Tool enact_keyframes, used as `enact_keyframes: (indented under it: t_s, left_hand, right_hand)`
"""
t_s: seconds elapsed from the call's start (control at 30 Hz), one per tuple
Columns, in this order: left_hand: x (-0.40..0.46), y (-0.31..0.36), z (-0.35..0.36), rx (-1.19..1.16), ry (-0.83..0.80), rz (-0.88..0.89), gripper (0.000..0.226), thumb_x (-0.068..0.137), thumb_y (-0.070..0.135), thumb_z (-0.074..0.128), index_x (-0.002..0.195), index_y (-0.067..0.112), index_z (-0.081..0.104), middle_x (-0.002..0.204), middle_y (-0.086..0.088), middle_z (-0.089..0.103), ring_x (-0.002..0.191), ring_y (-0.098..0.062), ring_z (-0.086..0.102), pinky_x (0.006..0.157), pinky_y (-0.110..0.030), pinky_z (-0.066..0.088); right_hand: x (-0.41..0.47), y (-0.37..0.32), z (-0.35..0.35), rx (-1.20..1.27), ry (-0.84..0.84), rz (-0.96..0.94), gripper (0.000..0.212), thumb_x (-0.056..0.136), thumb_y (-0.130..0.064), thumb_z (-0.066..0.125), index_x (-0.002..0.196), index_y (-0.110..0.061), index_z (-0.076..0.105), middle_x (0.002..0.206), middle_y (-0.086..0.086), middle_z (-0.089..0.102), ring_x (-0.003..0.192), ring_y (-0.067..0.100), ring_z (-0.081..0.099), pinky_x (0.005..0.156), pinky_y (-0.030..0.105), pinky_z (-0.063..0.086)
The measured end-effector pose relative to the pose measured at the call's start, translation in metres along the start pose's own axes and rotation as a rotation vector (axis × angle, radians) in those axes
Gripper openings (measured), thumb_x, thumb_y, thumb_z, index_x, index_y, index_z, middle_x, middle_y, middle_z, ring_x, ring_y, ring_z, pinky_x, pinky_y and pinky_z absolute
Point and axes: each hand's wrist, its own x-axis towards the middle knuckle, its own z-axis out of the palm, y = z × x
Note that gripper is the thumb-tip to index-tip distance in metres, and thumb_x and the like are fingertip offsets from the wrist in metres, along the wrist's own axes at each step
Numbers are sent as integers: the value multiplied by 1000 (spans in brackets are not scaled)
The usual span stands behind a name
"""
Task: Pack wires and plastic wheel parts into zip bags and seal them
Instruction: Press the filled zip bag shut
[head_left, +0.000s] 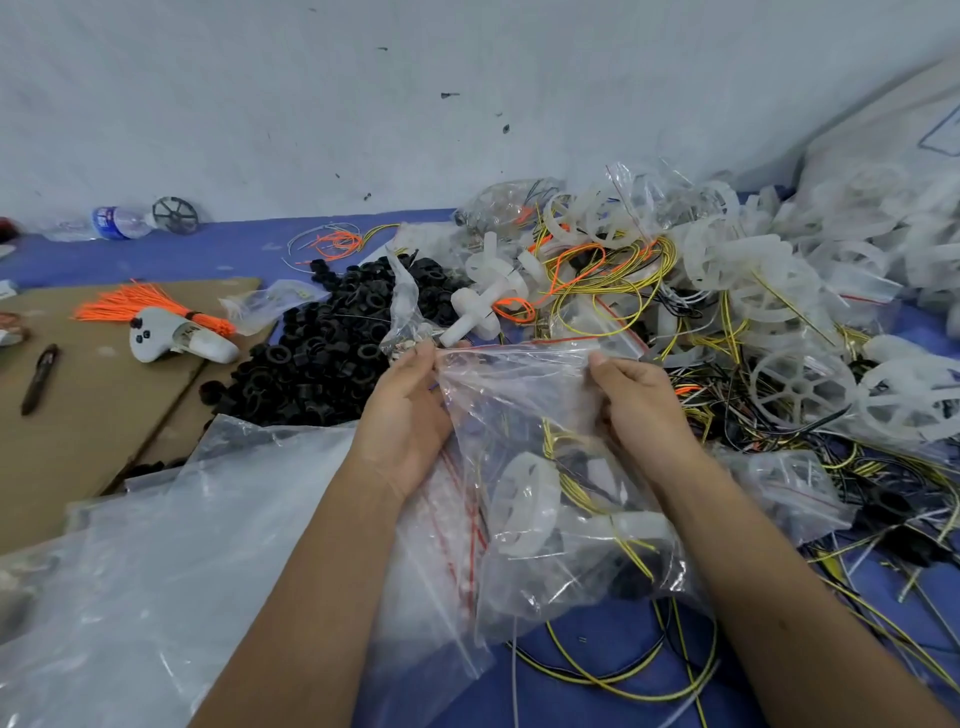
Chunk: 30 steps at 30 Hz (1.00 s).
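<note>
A: While I pan from the left, what's still unpacked?

B: Plenty. I see an orange wire bundle (156, 306) on the cardboard (78, 415), then a heap of black rings (332, 348), then the loose white wheels (800, 389) tangled in yellow wires (613, 291) on the right. Some filled small bags (789, 493) lie among the tangle too; whether they're zipped I can't tell.

A: And the one in hand?

B: I'd judge it loaded but not sealed. The zip bag (545, 467) hangs in the middle, with a white wheel (524, 504) and yellow wire showing through the plastic.

A: Hands?

B: My left hand (410, 410) pinches the left end of the bag's mouth between thumb and fingertips, palm turned inward, forearm coming up from the bottom edge. My right hand (639, 400) pinches the right end the same way, fingers curled over the rim. Between them the top edge is pulled fairly taut.

A: So what's left?

B: Pressing the zip along that edge, I reckon, then the rest of the pile.
</note>
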Motion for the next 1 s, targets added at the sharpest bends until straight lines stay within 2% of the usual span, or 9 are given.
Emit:
enact_keyframes:
  t_s: [0.2, 0.33, 0.43, 0.5, 0.6, 0.73, 0.83, 0.9, 1.0]
  left_hand:
    - [-1, -1, 8, -11, -6, 74, 32, 103, 31, 52, 125, 9, 49, 124, -26, 52, 107, -35, 57, 97, -52, 51]
    - [-3, 5, 2, -93, -56, 45, 48, 97, 35, 54, 131, 2, 53, 115, -17, 67, 102, -28, 67, 88, -40, 58]
    - [-4, 10, -4, -148, -78, 40, 29, 98, 31, 54, 114, 7, 62, 98, -7, 68, 94, -20, 68, 87, -34, 59]
    - [-4, 9, -1, -111, -87, 58, 19, 100, 26, 54, 90, 14, 65, 84, -1, 66, 79, -14, 66, 77, -30, 58]
    - [-5, 5, 4, -65, -64, 69, 14, 96, 23, 57, 83, 16, 55, 78, -2, 57, 72, -15, 59, 80, -32, 50]
    - [-7, 8, 6, -55, -62, 130, 5, 91, 9, 57, 91, 14, 55, 85, -5, 60, 78, -18, 59, 80, -34, 48]
    - [-7, 9, 12, 148, 31, 220, 13, 98, 6, 55, 89, 15, 59, 78, -2, 56, 70, -14, 52, 70, -27, 44]
    - [-4, 9, 16, 353, 105, 303, 10, 97, 11, 62, 88, 17, 61, 77, -2, 51, 70, -13, 45, 67, -25, 38]
    - [2, 17, 16, 593, 148, 378, 14, 96, 9, 67, 90, 18, 59, 72, 6, 61, 68, -7, 54, 67, -18, 46]
  right_hand:
    - [4, 0, 0, -57, 25, -35, 23, 103, -10, 51, 92, 2, 66, 78, 10, 61, 70, 16, 53, 67, 29, 42]
    - [-3, -7, -3, 309, -175, 144, 13, 99, -4, 53, 93, -3, 65, 76, 9, 62, 63, 17, 60, 58, 23, 53]
    - [-3, -10, -6, 520, -203, 225, 12, 96, -1, 56, 94, -3, 68, 81, 12, 69, 70, 22, 68, 65, 30, 60]
    - [2, -8, -7, 417, -118, 145, 13, 98, -2, 53, 96, -1, 65, 81, 13, 65, 71, 24, 64, 68, 32, 56]
    - [4, -2, -4, 113, -20, -45, 19, 102, -7, 49, 87, -3, 60, 77, 12, 56, 73, 22, 50, 71, 33, 43]
    - [8, -4, -5, 260, -3, 45, 30, 103, -16, 50, 80, -10, 68, 77, 7, 71, 68, 21, 65, 69, 33, 53]
    - [11, -4, -6, 235, -37, 80, 30, 98, -37, 62, 89, -11, 76, 91, 11, 75, 80, 29, 70, 76, 39, 57]
    - [13, -1, -6, 210, 21, 27, 24, 95, -26, 68, 76, -13, 73, 80, 9, 68, 74, 25, 61, 74, 38, 52]
    - [12, 0, -7, 278, 45, 28, 25, 94, -17, 68, 69, -17, 70, 74, 6, 61, 67, 18, 54, 67, 34, 47]
